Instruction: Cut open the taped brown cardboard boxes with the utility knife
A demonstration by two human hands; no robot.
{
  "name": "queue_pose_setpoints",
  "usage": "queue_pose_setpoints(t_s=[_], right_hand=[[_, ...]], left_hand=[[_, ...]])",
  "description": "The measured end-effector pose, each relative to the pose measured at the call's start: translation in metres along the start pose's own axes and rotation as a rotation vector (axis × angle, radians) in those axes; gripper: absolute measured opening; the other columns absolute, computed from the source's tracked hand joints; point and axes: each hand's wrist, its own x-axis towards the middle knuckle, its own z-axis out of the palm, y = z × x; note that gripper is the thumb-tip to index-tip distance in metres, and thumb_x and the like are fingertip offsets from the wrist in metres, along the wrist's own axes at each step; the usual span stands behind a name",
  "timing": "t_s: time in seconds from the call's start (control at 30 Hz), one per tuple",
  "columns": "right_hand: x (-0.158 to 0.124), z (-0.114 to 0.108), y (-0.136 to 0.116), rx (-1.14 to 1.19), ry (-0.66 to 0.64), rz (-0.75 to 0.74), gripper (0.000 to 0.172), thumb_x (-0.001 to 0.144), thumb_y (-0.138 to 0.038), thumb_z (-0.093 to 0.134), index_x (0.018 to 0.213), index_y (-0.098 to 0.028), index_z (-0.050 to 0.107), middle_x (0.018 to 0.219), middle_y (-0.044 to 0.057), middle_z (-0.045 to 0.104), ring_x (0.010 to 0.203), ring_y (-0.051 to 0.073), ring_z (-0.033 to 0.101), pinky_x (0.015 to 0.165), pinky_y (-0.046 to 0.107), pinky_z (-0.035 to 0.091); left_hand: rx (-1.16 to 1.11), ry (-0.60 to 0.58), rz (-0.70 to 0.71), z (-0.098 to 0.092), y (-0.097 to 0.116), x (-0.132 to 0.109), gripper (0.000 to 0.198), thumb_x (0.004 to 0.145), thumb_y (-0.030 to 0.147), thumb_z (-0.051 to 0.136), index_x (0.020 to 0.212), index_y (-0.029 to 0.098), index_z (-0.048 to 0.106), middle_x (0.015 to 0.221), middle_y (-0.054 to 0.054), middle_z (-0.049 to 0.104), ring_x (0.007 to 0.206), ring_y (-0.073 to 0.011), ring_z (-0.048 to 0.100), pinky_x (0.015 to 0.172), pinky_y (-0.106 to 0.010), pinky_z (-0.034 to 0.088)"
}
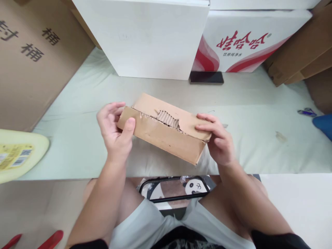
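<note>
Between my two hands is a small brown cardboard box (pixel 166 138), tilted so its right end sits lower. A torn patch on its top edge bares the corrugated layer. My left hand (pixel 115 129) grips the left end, thumb on the front side and fingers around the back corner. At the other end my right hand (pixel 219 136) holds the box, with fingers lying on the top face and the rest curled beside the corner. The inside of the box is hidden.
A pale green cloth (pixel 259 138) covers the surface. A white box (pixel 153 41), a red-and-white carton (pixel 246 45) and a dark phone (pixel 206 77) stand or lie behind. Large brown cartons (pixel 38 79) flank both sides. A yellow bottle (pixel 23 154) lies left, a blue object (pixel 323 126) right.
</note>
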Motion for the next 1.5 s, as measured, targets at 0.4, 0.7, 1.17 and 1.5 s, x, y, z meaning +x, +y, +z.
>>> queue_pose_setpoints(t_s=[0.4,0.7,1.17,1.5], right_hand=[[0.001,-0.005,-0.003,-0.036,0.011,0.049,0.056,0.1,-0.05,0.052,0.154,-0.039,0.042,0.142,0.008,0.062,0.123,0.024,0.066,0.102,0.048,0.056],[0.0,-0.001,0.002,0.036,-0.189,0.338,0.059,0.102,-0.065,0.045,0.149,-0.031,0.051,0.157,0.01,0.056,0.146,0.027,0.053,0.122,0.053,0.043],[0.011,-0.004,-0.019,-0.134,-0.056,-0.131,0.033,0.101,-0.041,0.053,0.131,-0.034,0.064,0.138,0.004,0.067,0.143,0.03,0.055,0.13,0.061,0.029],[0.0,0.012,-0.015,-0.388,0.007,-0.093,0.058,0.095,-0.038,0.059,0.15,-0.033,0.042,0.149,0.013,0.042,0.146,0.033,0.042,0.119,0.06,0.042]], left_hand=[[0.416,-0.268,0.166,-0.015,0.023,-0.005,0.044,0.097,0.046,0.062,0.137,0.03,0.071,0.141,-0.007,0.069,0.128,-0.0327,0.063,0.115,-0.049,0.043],[0.055,0.108,-0.399,-0.045,-0.038,0.017,0.053,0.094,0.068,0.053,0.104,0.022,0.077,0.101,-0.004,0.078,0.082,-0.0219,0.066,0.061,-0.032,0.053],[0.022,-0.8,-1.066,0.007,0.002,-0.008,0.085,0.067,0.102,0.046,0.071,0.02,0.069,0.059,-0.01,0.068,0.046,-0.021,0.061,0.037,-0.027,0.031],[0.13,-0.251,-0.871,-0.025,-0.011,0.016,0.037,0.079,0.049,0.081,0.102,0.02,0.074,0.098,-0.011,0.079,0.06,-0.0173,0.073,0.045,-0.022,0.05]])
